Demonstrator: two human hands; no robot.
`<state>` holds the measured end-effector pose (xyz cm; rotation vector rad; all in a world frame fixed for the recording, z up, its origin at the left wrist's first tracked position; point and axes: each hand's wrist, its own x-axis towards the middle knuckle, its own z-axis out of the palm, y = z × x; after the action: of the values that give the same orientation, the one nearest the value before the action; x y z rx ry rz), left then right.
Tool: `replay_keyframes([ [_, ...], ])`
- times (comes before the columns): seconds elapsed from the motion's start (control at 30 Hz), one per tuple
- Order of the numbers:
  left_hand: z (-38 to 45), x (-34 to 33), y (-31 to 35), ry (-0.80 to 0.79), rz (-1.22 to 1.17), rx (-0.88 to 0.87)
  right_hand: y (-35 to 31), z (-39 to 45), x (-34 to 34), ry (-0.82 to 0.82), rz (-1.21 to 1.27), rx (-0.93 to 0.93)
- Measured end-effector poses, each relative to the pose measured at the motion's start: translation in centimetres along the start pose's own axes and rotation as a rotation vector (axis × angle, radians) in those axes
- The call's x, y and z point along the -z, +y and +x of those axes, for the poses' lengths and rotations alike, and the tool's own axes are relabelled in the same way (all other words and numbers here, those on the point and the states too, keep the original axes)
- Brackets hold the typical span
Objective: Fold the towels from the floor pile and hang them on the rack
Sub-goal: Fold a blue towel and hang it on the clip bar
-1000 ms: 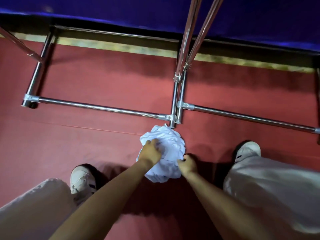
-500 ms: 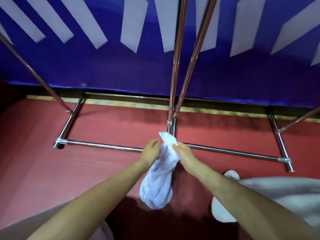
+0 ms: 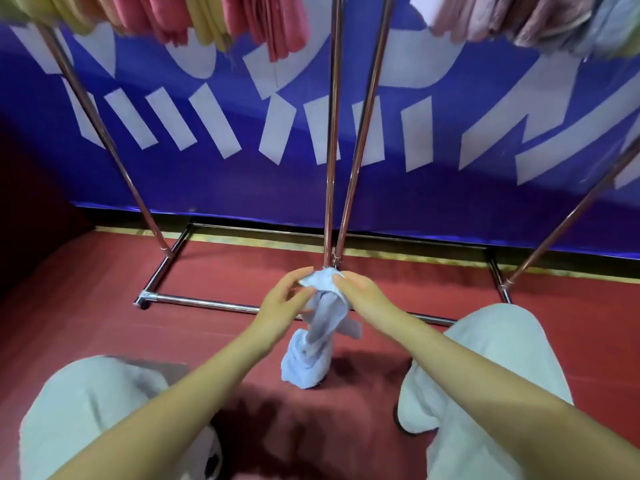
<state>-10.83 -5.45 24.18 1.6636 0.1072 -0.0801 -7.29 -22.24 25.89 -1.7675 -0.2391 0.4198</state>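
Two hands meet at the top of a pale blue towel [image 3: 313, 336]: our left hand [image 3: 284, 301] and right hand [image 3: 360, 292] each pinch its upper edge, letting it dangle above the red floor [image 3: 86, 306], likely to find corners before folding, below the rack [image 3: 330, 133].

Single head view — looks forward and down over both forearms, hands close below centre (wide-angle), rack [image 3: 332, 133] uprights just beyond the hands.
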Motion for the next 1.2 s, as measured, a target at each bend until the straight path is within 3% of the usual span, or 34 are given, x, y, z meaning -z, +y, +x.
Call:
replay_keyframes([
  [0.2, -2.8, -1.4, 0.3, 0.000, 0.024, -0.071, -0.2, -2.9, 0.0, 0.070, 0.058, -0.019],
  [0.33, -3.2, -0.4, 0.1, 0.011, 0.074, -0.105, 1.1, -3.1, -0.4, 0.135, -0.095, -0.019],
  [0.47, -3.1, 0.5, -1.4, -0.033, 0.319, -0.216, 2.4, -3.8, -1.1, 0.059, -0.178, 0.038],
  [0.6, -2.8, 0.3, -3.0, -0.048, 0.372, -0.252, 3.4, -4.8, -1.3, -0.026, -0.245, 0.070],
  [0.8, -1.5, -0.5, -3.3, 0.056, 0.180, -0.083, 4.9, -5.4, -0.6, -0.076, -0.650, 0.082],
  [1.0, -0.1, -0.7, -2.5, 0.136, -0.123, 0.077, 5.2, -4.0, -0.1, 0.081, -0.639, 0.082],
  [1.2, 0.0, -0.9, -1.3, 0.162, -0.299, 0.176, 5.7, -3.0, -0.8, 0.067, -0.873, 0.090],
])
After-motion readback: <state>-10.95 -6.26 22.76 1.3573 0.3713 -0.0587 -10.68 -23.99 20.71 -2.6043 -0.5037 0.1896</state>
